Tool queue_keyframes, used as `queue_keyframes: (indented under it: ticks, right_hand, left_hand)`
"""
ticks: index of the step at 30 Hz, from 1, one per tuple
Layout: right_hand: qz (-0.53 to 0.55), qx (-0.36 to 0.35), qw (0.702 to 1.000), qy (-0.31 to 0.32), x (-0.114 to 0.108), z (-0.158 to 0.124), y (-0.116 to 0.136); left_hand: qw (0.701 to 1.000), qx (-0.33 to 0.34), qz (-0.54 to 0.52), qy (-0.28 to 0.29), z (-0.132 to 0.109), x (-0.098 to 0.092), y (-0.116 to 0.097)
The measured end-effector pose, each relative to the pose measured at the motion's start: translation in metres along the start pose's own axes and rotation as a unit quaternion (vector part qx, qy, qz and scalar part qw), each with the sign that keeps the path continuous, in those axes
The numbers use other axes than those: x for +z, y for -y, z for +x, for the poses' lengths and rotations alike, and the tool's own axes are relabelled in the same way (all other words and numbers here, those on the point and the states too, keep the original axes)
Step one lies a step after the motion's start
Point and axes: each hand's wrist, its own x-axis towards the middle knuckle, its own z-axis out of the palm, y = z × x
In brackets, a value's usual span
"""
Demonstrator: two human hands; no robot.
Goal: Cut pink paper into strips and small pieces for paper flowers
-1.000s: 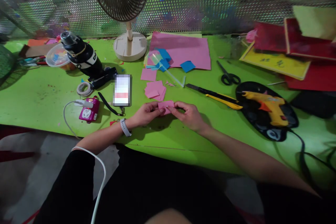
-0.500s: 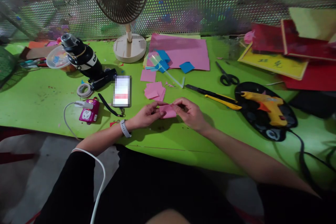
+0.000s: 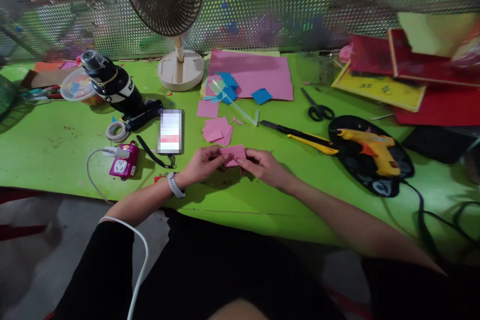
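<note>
Head view, nearest first: I see a white, round-sectioned cable (image 3: 144, 255) crossing the left forearm; a pale lavender strap-like band (image 3: 175, 185) circles the left wrist. The left hand (image 3: 205, 164) is curled nearly closed, thumb in front, pinching the left side of a small, flat-faced pink paper piece (image 3: 236, 151); the right hand (image 3: 265, 169) is likewise curled, its thumb across the lower right of that paper; I place the piece between the 2 hands, over the near part of the bright green, smooth-topped table (image 3: 240, 197); I cannot tell whether the paper is folded.

Just beyond the hands I log a loose pile of small pink paper pieces (image 3: 218, 130), with 1 pink paper square (image 3: 207, 108) behind it; left of these, a magenta, boxy plug adapter (image 3: 125, 160) and a phone with a bright, pixelated screen (image 3: 170, 131); right, a yellow-and-black, long-bodied cutter knife (image 3: 300, 136), its handle end by a yellow plastic glue gun (image 3: 369, 150), which lies on a black, rounded mat (image 3: 390, 182).

Farther off: black-handled scissors (image 3: 318, 105); blue paper squares (image 3: 261, 96) on a large pink rectangular sheet (image 3: 255, 77); a round, cream-coloured fan (image 3: 180, 70) before a perforated, grey metal-like screen (image 3: 262, 15).
</note>
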Motion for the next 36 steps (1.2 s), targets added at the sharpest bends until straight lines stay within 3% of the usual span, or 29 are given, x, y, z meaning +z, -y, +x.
queue_keyframes:
  ticks: [4, 10, 17, 23, 31, 34, 36]
  right_hand:
    - [0.015, -0.018, 0.999, 0.030, 0.002, -0.002, 0.001]
    - [0.025, -0.005, 0.998, 0.054, 0.005, -0.005, 0.002]
    - [0.006, -0.027, 0.998, 0.058, 0.004, -0.004, 0.006]
    - [-0.045, -0.045, 0.996, 0.056, -0.011, -0.001, 0.008]
    - [-0.059, -0.038, 0.997, 0.044, -0.014, 0.002, 0.003]
    - [-0.187, -0.050, 0.981, -0.031, -0.043, 0.000, 0.000]
    - [-0.358, -0.059, 0.924, -0.120, -0.073, -0.003, -0.003]
  left_hand:
    - [0.997, -0.055, -0.059, 0.011, 0.000, -0.001, -0.003]
    - [0.971, -0.158, -0.116, 0.136, -0.001, -0.004, -0.012]
    - [0.968, -0.146, -0.098, 0.178, -0.001, -0.009, -0.013]
    - [0.976, -0.139, -0.066, 0.156, 0.000, -0.009, -0.014]
    - [0.991, -0.094, -0.076, 0.056, 0.002, -0.007, -0.006]
    - [0.993, -0.082, -0.076, 0.035, 0.003, -0.009, -0.009]
    - [0.994, -0.074, -0.077, 0.012, 0.004, -0.012, -0.011]
